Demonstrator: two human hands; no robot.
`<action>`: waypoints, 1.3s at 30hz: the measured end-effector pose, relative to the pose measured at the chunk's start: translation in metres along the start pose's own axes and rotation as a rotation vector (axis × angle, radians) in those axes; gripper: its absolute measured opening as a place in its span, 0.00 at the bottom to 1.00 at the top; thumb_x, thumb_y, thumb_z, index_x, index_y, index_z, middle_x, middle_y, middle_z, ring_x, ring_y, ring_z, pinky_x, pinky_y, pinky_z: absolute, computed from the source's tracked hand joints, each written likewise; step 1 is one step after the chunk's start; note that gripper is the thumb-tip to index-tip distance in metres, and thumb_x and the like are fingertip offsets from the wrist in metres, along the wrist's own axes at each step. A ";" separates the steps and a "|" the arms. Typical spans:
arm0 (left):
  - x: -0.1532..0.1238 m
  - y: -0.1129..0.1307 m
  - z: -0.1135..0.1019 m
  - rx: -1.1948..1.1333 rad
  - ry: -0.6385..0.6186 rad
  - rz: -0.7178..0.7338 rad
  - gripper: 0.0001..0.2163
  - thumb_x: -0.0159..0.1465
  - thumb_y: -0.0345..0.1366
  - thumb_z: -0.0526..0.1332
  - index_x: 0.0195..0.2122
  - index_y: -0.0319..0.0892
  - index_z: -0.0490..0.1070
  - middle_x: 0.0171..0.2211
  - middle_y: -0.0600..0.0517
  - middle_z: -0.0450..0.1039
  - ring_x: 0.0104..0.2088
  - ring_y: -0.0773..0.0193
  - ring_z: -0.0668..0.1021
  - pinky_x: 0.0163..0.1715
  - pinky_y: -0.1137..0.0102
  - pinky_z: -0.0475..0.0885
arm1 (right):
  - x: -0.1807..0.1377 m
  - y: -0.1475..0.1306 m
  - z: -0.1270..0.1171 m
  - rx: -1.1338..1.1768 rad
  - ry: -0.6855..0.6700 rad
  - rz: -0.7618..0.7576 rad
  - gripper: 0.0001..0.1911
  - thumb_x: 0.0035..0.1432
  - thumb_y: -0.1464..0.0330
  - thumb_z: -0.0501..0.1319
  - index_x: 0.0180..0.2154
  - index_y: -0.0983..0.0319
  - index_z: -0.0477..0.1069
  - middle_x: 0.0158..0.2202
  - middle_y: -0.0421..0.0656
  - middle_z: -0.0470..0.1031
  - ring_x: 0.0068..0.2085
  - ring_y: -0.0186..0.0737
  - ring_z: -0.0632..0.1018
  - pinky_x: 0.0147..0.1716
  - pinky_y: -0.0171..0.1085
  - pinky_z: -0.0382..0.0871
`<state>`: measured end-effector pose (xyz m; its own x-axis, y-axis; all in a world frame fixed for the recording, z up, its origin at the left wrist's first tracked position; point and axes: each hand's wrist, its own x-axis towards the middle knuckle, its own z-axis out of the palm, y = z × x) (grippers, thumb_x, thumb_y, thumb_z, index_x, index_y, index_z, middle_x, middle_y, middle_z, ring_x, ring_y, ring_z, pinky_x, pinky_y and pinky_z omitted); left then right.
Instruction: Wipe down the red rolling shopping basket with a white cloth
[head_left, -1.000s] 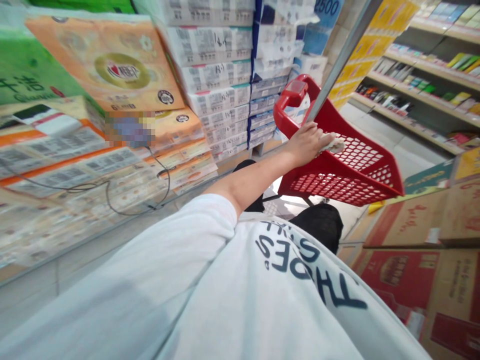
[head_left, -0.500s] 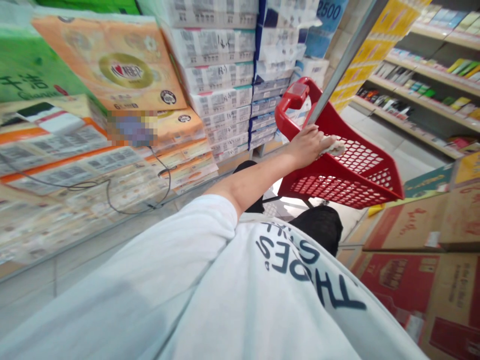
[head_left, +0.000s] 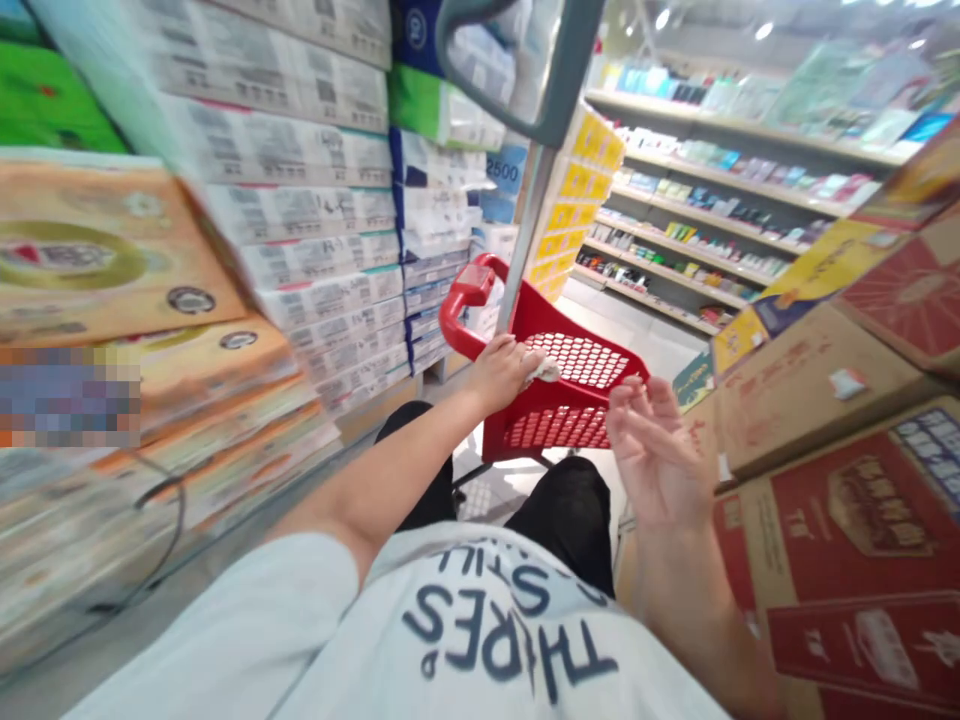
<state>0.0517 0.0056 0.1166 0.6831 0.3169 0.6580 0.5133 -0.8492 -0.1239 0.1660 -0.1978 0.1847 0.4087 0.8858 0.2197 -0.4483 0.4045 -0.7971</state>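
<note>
My left hand point(head_left: 501, 374) is closed around a crumpled whitish cloth point(head_left: 546, 372), which pokes out past the thumb. It rests against the near rim of a red plastic shopping basket point(head_left: 581, 340), close to the foot of its metal pole point(head_left: 531, 225). Whether the fingers also grip the rim or pole is hidden. My right hand point(head_left: 656, 450) is raised at the basket's right side, palm showing, with loosely bent fingers apart and nothing in them. A grey loop handle point(head_left: 551, 130) tops the pole.
Stacked tissue packs point(head_left: 322, 210) rise on the left beside orange tissue packs point(head_left: 202, 360) with a trailing cable point(head_left: 180, 520). Cardboard cartons point(head_left: 840, 400) line the right. Stocked shelves point(head_left: 712, 240) stand beyond the basket.
My right hand has come into view at the right of the basket. The view has swung so the basket appears further left; my left hand keeps the cloth beside it.
</note>
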 end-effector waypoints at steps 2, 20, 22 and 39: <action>-0.001 -0.003 0.002 0.018 0.017 0.004 0.15 0.65 0.31 0.52 0.52 0.44 0.65 0.36 0.50 0.71 0.41 0.59 0.73 0.54 0.63 0.58 | 0.007 0.001 0.000 0.012 0.008 -0.007 0.21 0.43 0.79 0.70 0.39 0.54 0.74 0.44 0.36 0.72 0.46 0.30 0.73 0.41 0.26 0.72; -0.014 0.019 -0.007 -0.272 0.132 -0.099 0.20 0.66 0.36 0.53 0.60 0.41 0.58 0.53 0.44 0.70 0.57 0.54 0.68 0.60 0.56 0.55 | 0.014 0.028 -0.012 -0.209 0.022 -0.128 0.16 0.47 0.69 0.70 0.40 0.52 0.76 0.50 0.39 0.71 0.47 0.36 0.73 0.41 0.35 0.73; -0.015 0.030 -0.006 -0.358 0.158 -0.105 0.24 0.67 0.37 0.52 0.63 0.40 0.51 0.58 0.42 0.65 0.60 0.54 0.65 0.61 0.54 0.56 | 0.026 0.042 -0.012 -0.282 -0.011 -0.089 0.15 0.52 0.64 0.68 0.44 0.54 0.75 0.52 0.41 0.71 0.49 0.39 0.72 0.44 0.37 0.72; 0.009 0.015 -0.035 -0.353 0.037 0.017 0.30 0.64 0.28 0.50 0.67 0.42 0.42 0.66 0.42 0.52 0.64 0.54 0.60 0.60 0.56 0.59 | 0.068 0.128 -0.048 -0.854 -0.030 -0.564 0.08 0.57 0.68 0.61 0.40 0.58 0.71 0.48 0.46 0.71 0.50 0.43 0.73 0.52 0.46 0.69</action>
<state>0.0475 -0.0189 0.1464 0.6676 0.2913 0.6852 0.2865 -0.9499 0.1247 0.1742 -0.0964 0.0705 0.3593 0.6265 0.6917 0.5238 0.4780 -0.7051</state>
